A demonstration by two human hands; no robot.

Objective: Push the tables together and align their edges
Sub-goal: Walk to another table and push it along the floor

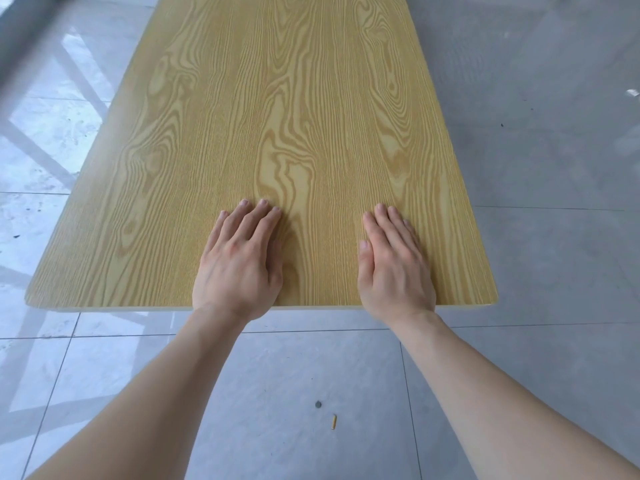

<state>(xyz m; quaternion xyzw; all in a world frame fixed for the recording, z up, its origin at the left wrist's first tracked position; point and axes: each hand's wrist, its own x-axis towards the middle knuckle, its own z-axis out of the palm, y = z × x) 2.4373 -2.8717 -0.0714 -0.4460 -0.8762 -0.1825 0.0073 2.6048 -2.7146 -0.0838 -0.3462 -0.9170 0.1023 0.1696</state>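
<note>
A: Two hands, both yours, lie flat on one table (277,116). What is the top like under them?

B: It is a long rectangular top in a yellow wood-grain finish, smooth, with wavy rings and knots running lengthwise and rounded near corners. Only this one table shows; it stretches away from you past the top of the view.

A: And your hands?

B: Your left hand (239,261) rests palm down just inside the near edge, fingers (258,220) stretched out and close together, gripping nothing. Your right hand (393,268) lies the same way beside it, a gap of bare wood between them, fingers (384,223) straight and pressed to the surface, thumb tucked along the side. Both wrists cross the near edge.

A: What lies around the edges?

B: The floor (536,168) is glossy grey tile with thin grout lines, and it is open on your left, on your right and beneath your forearms. Reflections of a window frame streak the tiles to your left. A small yellow screw-like piece (334,421) and a dark round spot (318,404) lie on the tile near you, between your arms and well apart from the table.
</note>
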